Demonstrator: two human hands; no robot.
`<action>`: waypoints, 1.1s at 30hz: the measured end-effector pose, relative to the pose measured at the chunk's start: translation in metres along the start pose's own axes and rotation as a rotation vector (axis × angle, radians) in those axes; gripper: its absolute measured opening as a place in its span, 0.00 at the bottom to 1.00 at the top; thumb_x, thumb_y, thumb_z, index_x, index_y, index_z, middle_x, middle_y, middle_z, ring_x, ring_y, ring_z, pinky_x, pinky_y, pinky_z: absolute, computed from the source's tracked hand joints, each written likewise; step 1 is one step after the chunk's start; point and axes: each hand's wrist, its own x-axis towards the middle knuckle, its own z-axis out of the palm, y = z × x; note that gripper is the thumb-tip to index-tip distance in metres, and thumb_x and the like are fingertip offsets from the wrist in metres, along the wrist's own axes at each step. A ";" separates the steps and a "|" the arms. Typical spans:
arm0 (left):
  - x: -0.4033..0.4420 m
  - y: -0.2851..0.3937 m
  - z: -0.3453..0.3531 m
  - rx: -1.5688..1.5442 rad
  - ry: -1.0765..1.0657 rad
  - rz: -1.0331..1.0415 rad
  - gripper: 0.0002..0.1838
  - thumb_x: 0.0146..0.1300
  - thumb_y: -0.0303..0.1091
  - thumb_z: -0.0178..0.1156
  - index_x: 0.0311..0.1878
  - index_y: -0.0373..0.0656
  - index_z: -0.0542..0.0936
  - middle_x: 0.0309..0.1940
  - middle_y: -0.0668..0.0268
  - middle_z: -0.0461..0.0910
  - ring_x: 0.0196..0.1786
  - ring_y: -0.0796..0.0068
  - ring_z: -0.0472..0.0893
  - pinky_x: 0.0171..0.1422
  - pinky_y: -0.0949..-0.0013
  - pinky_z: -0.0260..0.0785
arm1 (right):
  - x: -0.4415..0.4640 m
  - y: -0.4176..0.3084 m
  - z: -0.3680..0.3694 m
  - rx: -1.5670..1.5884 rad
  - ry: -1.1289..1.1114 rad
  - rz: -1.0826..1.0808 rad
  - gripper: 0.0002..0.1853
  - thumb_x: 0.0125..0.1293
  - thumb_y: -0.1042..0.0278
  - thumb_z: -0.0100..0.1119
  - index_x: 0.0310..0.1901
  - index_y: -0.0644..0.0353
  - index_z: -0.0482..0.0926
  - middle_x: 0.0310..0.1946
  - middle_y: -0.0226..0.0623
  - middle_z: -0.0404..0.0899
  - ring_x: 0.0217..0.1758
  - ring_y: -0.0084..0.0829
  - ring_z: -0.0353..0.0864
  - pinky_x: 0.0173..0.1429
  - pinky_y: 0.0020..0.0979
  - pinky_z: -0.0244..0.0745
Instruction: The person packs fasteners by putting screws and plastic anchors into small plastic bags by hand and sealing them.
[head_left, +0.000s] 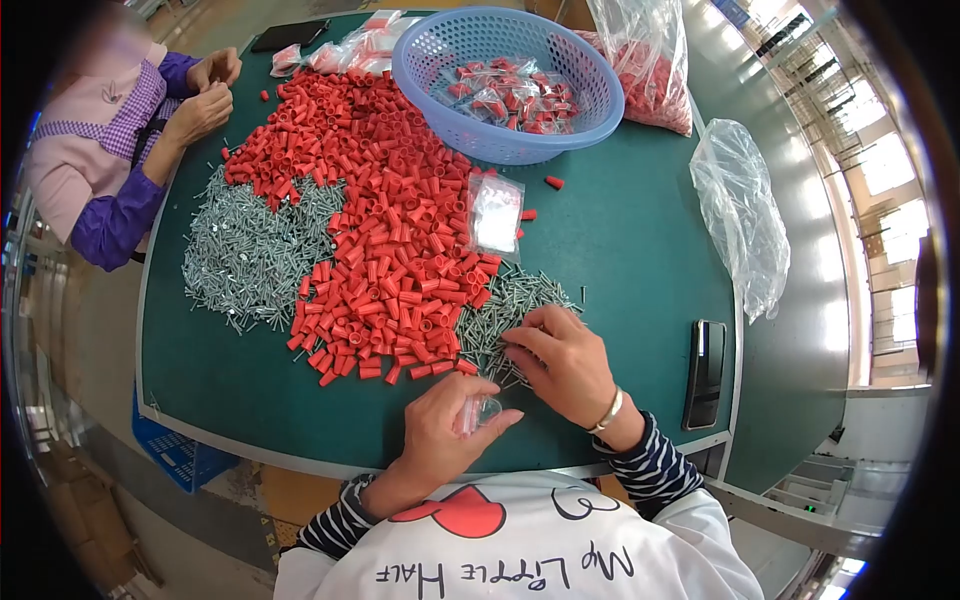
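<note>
My left hand (440, 425) is closed around a small clear plastic bag (480, 413), held open near the table's front edge. Just right of it, my right hand (562, 365), with a bracelet at the wrist, has its fingertips at a pile of silver screws (525, 292). Whether a screw is pinched between those fingers is too small to tell. Red plastic caps (400, 260) lie in a large heap beyond my left hand. On the heap's right edge rests a stack of flat clear bags (496, 213).
A blue basket (510, 150) of filled bags stands at the back. Left lies a larger screw heap (250, 250). A phone (705, 375) and an empty plastic bag (740, 215) are at right, a bag of red caps (650, 80) behind. A co-worker (110, 150) sits at the left edge.
</note>
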 end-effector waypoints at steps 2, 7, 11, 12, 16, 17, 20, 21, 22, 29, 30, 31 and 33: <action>0.000 0.000 -0.002 0.008 0.007 -0.011 0.21 0.49 0.30 0.81 0.41 0.39 0.79 0.33 0.64 0.81 0.32 0.74 0.79 0.37 0.71 0.73 | 0.003 -0.003 0.002 -0.056 -0.034 -0.012 0.08 0.57 0.71 0.68 0.39 0.54 0.85 0.38 0.31 0.78 0.40 0.37 0.81 0.38 0.37 0.78; 0.000 0.000 -0.004 0.004 0.010 -0.038 0.21 0.49 0.31 0.81 0.42 0.39 0.79 0.33 0.64 0.81 0.31 0.74 0.79 0.37 0.71 0.73 | 0.001 0.001 0.002 -0.080 -0.048 -0.056 0.07 0.56 0.73 0.68 0.37 0.53 0.83 0.37 0.30 0.79 0.39 0.36 0.81 0.38 0.36 0.78; 0.000 -0.001 -0.003 0.010 0.018 -0.039 0.21 0.49 0.31 0.81 0.42 0.39 0.79 0.33 0.64 0.80 0.32 0.74 0.79 0.37 0.71 0.73 | -0.001 -0.001 -0.010 0.055 0.013 -0.071 0.10 0.52 0.75 0.68 0.37 0.55 0.81 0.36 0.31 0.81 0.37 0.36 0.81 0.36 0.35 0.77; 0.000 0.000 -0.003 0.012 0.014 -0.043 0.21 0.49 0.31 0.81 0.42 0.39 0.79 0.34 0.64 0.80 0.32 0.74 0.79 0.37 0.71 0.73 | -0.001 -0.005 -0.018 0.100 0.001 -0.084 0.10 0.51 0.75 0.68 0.37 0.56 0.81 0.36 0.32 0.81 0.37 0.36 0.81 0.36 0.35 0.77; -0.001 -0.002 -0.001 0.035 0.015 -0.033 0.21 0.50 0.31 0.80 0.43 0.39 0.79 0.34 0.64 0.80 0.33 0.73 0.80 0.38 0.71 0.73 | -0.001 -0.025 -0.038 0.128 -0.052 -0.233 0.11 0.51 0.75 0.68 0.37 0.57 0.80 0.36 0.32 0.81 0.36 0.36 0.80 0.36 0.34 0.77; -0.001 -0.003 -0.001 0.038 0.018 -0.020 0.21 0.50 0.31 0.80 0.43 0.39 0.79 0.34 0.64 0.80 0.33 0.73 0.80 0.38 0.71 0.73 | -0.002 -0.032 -0.042 0.086 -0.087 -0.262 0.11 0.52 0.74 0.67 0.39 0.57 0.81 0.38 0.33 0.80 0.36 0.35 0.79 0.37 0.33 0.76; -0.001 -0.002 -0.002 0.040 0.025 -0.015 0.21 0.50 0.31 0.80 0.43 0.39 0.80 0.33 0.63 0.80 0.33 0.73 0.80 0.38 0.71 0.73 | -0.004 -0.042 -0.043 0.033 -0.145 -0.368 0.12 0.51 0.73 0.66 0.40 0.57 0.81 0.39 0.33 0.80 0.36 0.34 0.78 0.37 0.32 0.76; 0.000 -0.001 -0.003 0.039 0.028 -0.016 0.21 0.50 0.31 0.80 0.43 0.39 0.80 0.33 0.63 0.80 0.33 0.72 0.80 0.38 0.71 0.73 | -0.004 -0.043 -0.041 0.070 -0.135 -0.357 0.14 0.50 0.73 0.66 0.42 0.57 0.82 0.40 0.33 0.80 0.37 0.34 0.79 0.37 0.33 0.77; 0.000 -0.002 -0.003 0.044 0.031 -0.012 0.21 0.49 0.31 0.80 0.43 0.39 0.80 0.33 0.63 0.80 0.32 0.73 0.80 0.38 0.71 0.73 | -0.001 -0.041 -0.038 0.070 -0.106 -0.322 0.14 0.50 0.73 0.66 0.42 0.57 0.82 0.41 0.33 0.80 0.38 0.35 0.79 0.37 0.34 0.77; -0.002 0.002 -0.005 0.055 0.033 -0.034 0.21 0.49 0.31 0.81 0.42 0.39 0.80 0.32 0.64 0.80 0.31 0.73 0.79 0.37 0.71 0.73 | 0.042 -0.018 0.002 -0.104 -0.042 -0.093 0.17 0.59 0.70 0.67 0.51 0.54 0.79 0.45 0.37 0.78 0.45 0.40 0.81 0.42 0.39 0.80; -0.001 0.001 -0.006 0.054 0.042 -0.030 0.20 0.49 0.31 0.81 0.42 0.39 0.80 0.32 0.64 0.80 0.31 0.73 0.79 0.37 0.71 0.73 | 0.047 -0.018 0.008 -0.108 -0.046 -0.089 0.16 0.59 0.70 0.67 0.50 0.54 0.80 0.45 0.38 0.78 0.45 0.40 0.81 0.42 0.39 0.80; -0.001 0.001 -0.007 0.055 0.046 -0.035 0.20 0.49 0.32 0.80 0.42 0.40 0.80 0.32 0.63 0.81 0.31 0.70 0.80 0.37 0.70 0.74 | 0.051 -0.015 0.017 -0.111 -0.051 -0.084 0.16 0.59 0.70 0.66 0.50 0.55 0.80 0.44 0.38 0.78 0.45 0.40 0.81 0.42 0.40 0.80; -0.001 0.002 -0.009 0.056 0.053 -0.047 0.20 0.50 0.34 0.79 0.42 0.41 0.80 0.33 0.61 0.82 0.33 0.64 0.83 0.37 0.67 0.76 | 0.056 -0.010 0.028 -0.116 -0.082 -0.077 0.17 0.59 0.71 0.67 0.51 0.55 0.81 0.43 0.38 0.77 0.45 0.42 0.81 0.43 0.40 0.80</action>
